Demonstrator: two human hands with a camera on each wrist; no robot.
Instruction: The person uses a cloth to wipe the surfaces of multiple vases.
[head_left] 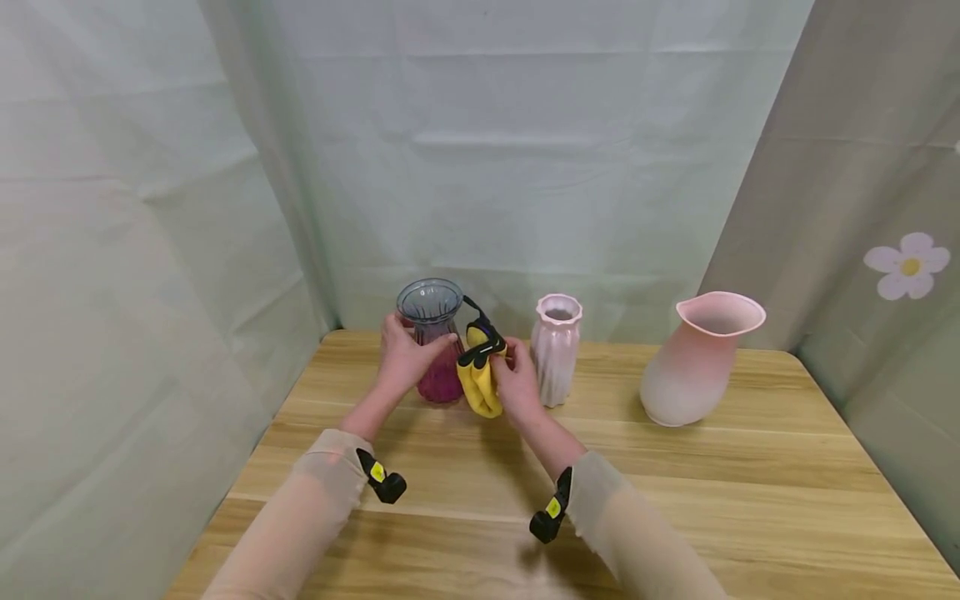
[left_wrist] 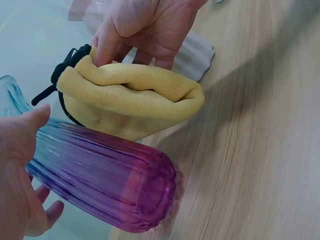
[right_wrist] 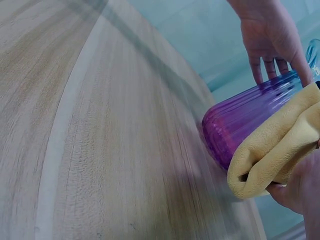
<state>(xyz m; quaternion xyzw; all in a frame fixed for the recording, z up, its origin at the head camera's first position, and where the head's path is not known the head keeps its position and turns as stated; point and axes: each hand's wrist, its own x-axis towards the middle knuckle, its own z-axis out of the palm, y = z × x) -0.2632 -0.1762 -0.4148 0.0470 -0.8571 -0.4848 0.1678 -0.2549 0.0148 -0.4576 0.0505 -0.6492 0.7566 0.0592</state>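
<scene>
My left hand point(head_left: 405, 357) grips a ribbed glass vase point(head_left: 441, 379), blue-grey at its flared mouth and magenta at the base. Its thumb lies along the near side and its fingers go round the far side. Folded yellow cloth point(head_left: 480, 390) with black edging and a black strap hangs in my right hand point(head_left: 517, 379), pinched between thumb and fingers. In the left wrist view the cloth point(left_wrist: 135, 90) overlaps the upper side of the vase point(left_wrist: 115, 175). The right wrist view shows the folded cloth point(right_wrist: 280, 145) in front of the purple vase point(right_wrist: 245, 115).
Just right of my right hand stands a pearly pink fluted vase point(head_left: 556, 354) with a scalloped rim. Farther right is a wide pink-and-white vase point(head_left: 690, 375). A wooden table point(head_left: 465, 533) bears them all, with pale curtains point(head_left: 540, 167) behind.
</scene>
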